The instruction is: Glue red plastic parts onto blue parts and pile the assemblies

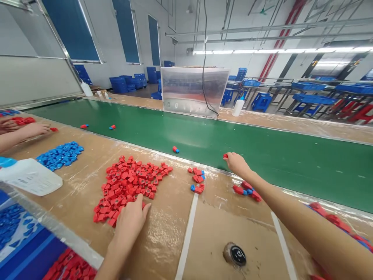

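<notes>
My right hand (237,164) reaches over the near edge of the green conveyor belt (271,155). Its fingers pinch a small red plastic piece (225,156). At the lower right edge of a pile of red plastic pieces (128,182), my left hand (131,214) is closed, with a bit of red showing between thumb and forefinger. Several joined red-and-blue pieces (198,179) lie on the brown tabletop between my hands. More red-and-blue pieces (247,191) are beside my right forearm. A single red-and-blue piece (175,149) rests on the belt.
Blue pieces (61,154) form a pile on the left, near a white plastic bottle (32,177). A co-worker's hands (26,130) are at the far left. A blue bin (32,249) sits below the table edge. A black round knob (238,254) is set in the table.
</notes>
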The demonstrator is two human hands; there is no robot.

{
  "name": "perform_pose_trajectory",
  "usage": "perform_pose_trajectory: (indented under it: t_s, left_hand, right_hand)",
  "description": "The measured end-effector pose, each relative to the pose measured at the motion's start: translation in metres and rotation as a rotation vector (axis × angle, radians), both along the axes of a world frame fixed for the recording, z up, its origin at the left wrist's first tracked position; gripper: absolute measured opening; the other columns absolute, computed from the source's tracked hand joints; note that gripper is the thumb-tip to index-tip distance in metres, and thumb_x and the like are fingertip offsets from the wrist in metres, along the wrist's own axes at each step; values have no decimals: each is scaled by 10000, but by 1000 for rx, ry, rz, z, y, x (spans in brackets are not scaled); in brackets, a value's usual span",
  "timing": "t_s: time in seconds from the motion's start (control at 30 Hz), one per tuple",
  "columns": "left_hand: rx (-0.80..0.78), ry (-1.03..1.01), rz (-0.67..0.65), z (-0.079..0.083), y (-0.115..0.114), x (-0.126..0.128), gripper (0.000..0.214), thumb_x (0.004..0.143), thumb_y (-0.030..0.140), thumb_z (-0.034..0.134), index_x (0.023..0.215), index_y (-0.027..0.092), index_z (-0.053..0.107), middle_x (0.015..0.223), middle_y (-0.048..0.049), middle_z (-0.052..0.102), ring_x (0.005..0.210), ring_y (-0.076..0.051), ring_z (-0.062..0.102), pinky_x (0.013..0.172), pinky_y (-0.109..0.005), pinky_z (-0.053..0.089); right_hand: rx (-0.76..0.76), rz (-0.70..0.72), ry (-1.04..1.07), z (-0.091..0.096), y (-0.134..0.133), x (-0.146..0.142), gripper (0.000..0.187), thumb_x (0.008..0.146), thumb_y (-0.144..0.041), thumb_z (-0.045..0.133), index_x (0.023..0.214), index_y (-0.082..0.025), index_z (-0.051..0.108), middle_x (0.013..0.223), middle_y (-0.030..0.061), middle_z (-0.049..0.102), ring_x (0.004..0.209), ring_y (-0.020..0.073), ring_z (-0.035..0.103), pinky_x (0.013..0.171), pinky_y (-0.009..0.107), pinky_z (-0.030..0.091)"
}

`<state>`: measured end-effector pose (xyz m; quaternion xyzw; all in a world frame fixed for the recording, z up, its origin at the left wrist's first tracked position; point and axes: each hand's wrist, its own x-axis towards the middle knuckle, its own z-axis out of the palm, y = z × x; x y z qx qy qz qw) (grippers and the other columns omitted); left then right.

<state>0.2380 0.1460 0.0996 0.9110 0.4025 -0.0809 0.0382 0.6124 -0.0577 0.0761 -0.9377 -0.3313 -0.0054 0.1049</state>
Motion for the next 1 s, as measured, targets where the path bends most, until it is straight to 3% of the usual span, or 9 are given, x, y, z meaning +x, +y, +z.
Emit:
perform_pose_trajectory:
  t_s: [0.07,0.13,0.27,0.37,0.47,0.57,0.63,0.8,1.0]
  left_hand:
    - [17,-22,-36,-1,-9,2,317,949,324,338,1102,146,551,879,-192,703,858,-354,683,713,-385,453]
    - [6,-46,-78,-3,-17,1,286,933,263,339,1096,142,542,865,-184,701,844,-338,680,713,-377,444]
    - [-91,-190,-175,-10,-39,2,216,905,213,342,1022,178,520,823,-118,681,803,-285,659,685,-337,420]
    - [-341,-448,-241,-18,-64,6,115,903,251,381,937,218,486,754,-21,620,716,-207,615,660,-292,415]
    - [-739,-680,-262,-29,-95,13,168,925,375,414,965,225,479,697,35,542,623,-155,557,591,-254,426]
    - [-1202,-787,-201,-38,-123,18,349,889,535,478,1032,217,477,658,58,528,525,-126,540,470,-218,414]
    - [-1370,-809,-143,-43,-137,20,425,837,575,559,1025,199,500,622,64,530,475,-107,522,423,-194,384]
    - [-1519,-872,-63,-50,-159,18,410,737,446,755,969,144,604,641,47,558,499,-64,494,450,-169,375]
    - [-1734,-779,-72,-55,-173,13,323,754,332,772,952,141,602,740,-16,668,669,-114,623,642,-225,500]
  right_hand:
    - [73,38,49,9,-30,-28,332,1012,-219,374,1276,-70,511,1050,182,659,960,248,628,846,335,463]
    - [136,86,112,15,-65,-60,378,1020,-238,329,1352,-102,449,998,128,683,873,211,647,792,299,481]
    - [288,160,275,13,-136,-132,363,1006,-283,290,1270,-171,513,925,56,676,765,168,641,700,285,516]
    - [527,147,469,6,-174,-182,353,984,-308,319,1236,-164,520,870,54,656,717,172,622,644,314,530]
    - [631,116,574,3,-197,-218,367,985,-371,395,1280,-176,491,917,73,657,833,191,641,738,356,547]
    - [666,116,623,4,-205,-237,374,982,-401,452,1296,-200,486,1016,91,657,980,208,639,849,385,541]
    - [640,116,558,7,-205,-243,327,984,-384,464,1247,-204,538,1052,92,649,975,208,639,848,376,541]
    - [476,192,263,10,-187,-250,286,987,-258,453,1243,-210,570,1050,90,636,924,213,637,802,356,524]
    - [445,278,93,9,-166,-253,145,965,-179,504,1093,-201,569,1003,75,657,905,223,637,757,329,510]
